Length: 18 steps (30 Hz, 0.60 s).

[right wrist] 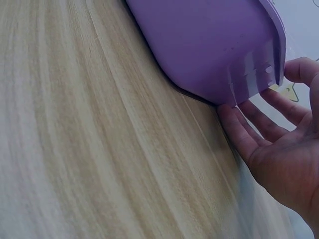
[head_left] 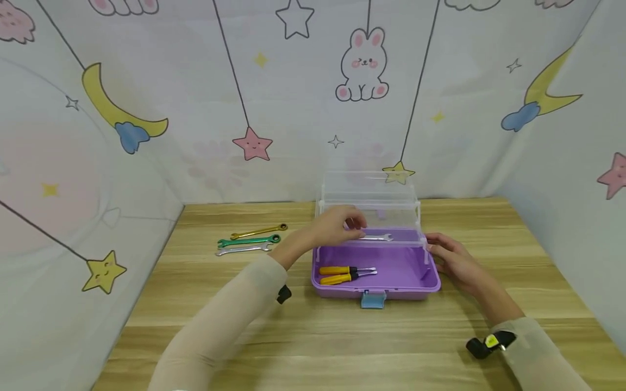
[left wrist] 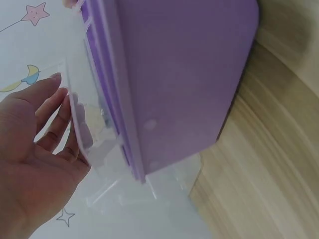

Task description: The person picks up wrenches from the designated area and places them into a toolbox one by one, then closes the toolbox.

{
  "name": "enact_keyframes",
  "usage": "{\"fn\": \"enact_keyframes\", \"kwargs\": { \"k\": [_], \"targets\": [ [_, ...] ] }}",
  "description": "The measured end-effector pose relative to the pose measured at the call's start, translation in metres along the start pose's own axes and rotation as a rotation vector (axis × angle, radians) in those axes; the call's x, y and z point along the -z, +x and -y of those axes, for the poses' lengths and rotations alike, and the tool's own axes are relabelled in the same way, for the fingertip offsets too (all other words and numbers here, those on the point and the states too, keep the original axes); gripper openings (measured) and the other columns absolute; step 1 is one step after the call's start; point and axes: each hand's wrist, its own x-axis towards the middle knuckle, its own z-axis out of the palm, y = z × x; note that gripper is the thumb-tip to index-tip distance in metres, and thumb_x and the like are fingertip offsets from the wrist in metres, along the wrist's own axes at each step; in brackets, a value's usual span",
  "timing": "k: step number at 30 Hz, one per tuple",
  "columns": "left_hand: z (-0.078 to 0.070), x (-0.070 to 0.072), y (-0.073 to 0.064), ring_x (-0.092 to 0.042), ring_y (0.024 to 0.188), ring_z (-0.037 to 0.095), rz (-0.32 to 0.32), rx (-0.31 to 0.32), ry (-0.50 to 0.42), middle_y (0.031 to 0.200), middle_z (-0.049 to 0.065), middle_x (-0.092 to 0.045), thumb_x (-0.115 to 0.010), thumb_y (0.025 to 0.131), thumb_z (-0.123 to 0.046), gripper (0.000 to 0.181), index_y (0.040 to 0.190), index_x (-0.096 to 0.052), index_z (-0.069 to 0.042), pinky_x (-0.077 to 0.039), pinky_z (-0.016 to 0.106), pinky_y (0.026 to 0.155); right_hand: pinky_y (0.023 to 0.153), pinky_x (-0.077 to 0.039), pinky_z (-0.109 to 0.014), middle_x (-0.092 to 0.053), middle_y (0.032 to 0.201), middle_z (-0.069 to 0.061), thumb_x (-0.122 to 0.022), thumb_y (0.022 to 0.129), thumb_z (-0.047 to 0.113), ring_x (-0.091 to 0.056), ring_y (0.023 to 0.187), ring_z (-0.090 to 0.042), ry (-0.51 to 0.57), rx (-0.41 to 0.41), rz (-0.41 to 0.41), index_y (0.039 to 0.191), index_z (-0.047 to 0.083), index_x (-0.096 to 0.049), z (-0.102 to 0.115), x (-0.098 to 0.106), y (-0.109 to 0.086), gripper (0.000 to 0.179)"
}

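Note:
A purple toolbox with a blue latch stands with its clear lid and tray raised. My left hand is over the raised clear tray, fingers bent, thumb and fingertips near its edge. Beside those fingertips a silver wrench lies in the tray; its left end is hidden by the hand. My right hand touches the toolbox's right end, thumb near the rim and loosely bent fingers along the end wall. Two yellow-handled screwdrivers lie in the purple bottom compartment.
Left of the toolbox, a gold wrench, a green wrench and another silver wrench lie on the wood-grain table. A patterned white cloth hangs behind the table and along both sides.

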Motion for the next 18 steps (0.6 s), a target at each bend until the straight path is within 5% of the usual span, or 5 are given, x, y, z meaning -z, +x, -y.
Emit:
{"fn": "enact_keyframes", "kwargs": {
  "k": [11,18],
  "targets": [
    [0.017,0.038,-0.038,-0.063,0.107,0.020,-0.112,-0.025,-0.040,0.116,0.008,-0.069,-0.076,0.100,-0.018,0.024,0.120,-0.073,-0.005,-0.054,0.037,0.092,0.091,-0.059,-0.028,-0.067,0.124,0.009,-0.054,0.112,0.018,-0.065,0.113,-0.009,0.002,-0.005,-0.010,0.137,0.013,-0.060,0.000,-0.002,0.001,0.026],
    [0.027,0.058,-0.065,-0.063,0.113,0.031,-0.169,0.036,-0.016,0.120,0.012,-0.070,-0.078,0.099,-0.018,0.027,0.122,-0.072,-0.004,-0.054,0.050,0.096,0.091,-0.059,-0.028,-0.067,0.125,0.010,-0.054,0.112,0.018,-0.065,0.113,-0.008,-0.008,-0.001,-0.012,0.137,0.016,-0.061,-0.001,-0.002,-0.001,0.025]
  ]
}}
